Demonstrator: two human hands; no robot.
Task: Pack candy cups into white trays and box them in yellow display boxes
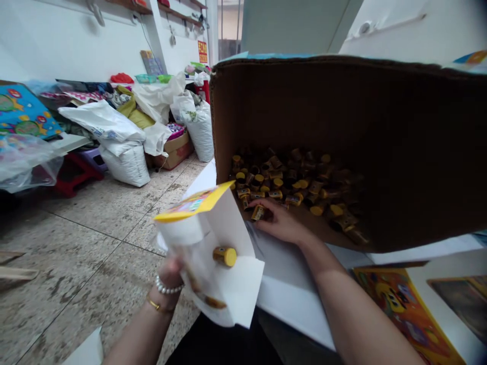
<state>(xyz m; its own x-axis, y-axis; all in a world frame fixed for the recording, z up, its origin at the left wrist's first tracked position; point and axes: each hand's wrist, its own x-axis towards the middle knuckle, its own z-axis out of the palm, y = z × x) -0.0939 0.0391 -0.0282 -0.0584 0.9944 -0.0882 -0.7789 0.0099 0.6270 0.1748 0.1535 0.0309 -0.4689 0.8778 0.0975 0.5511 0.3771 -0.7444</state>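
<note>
My left hand (172, 271), with a beaded bracelet at the wrist, is closed round the side of a paper packaging box (232, 218) and partly hidden by it. The box is white inside, with a yellow printed edge and what looks like a clear window; it stands open and tilted. Inside it lies a small yellow-capped jar (224, 256). At the lower front edge of a big cardboard carton (281, 96), my right hand (281, 223) has its fingers closed on a small brown-and-gold jar (257, 213). Many like jars (276, 182) lie loose in the carton.
A white tabletop (289, 299) supports the carton. Flat printed packaging (403, 309) lies at right. Stuffed white sacks (124, 157), a red stool (76, 175) and a brown box (177, 152) stand on the tiled floor (87, 248) at left.
</note>
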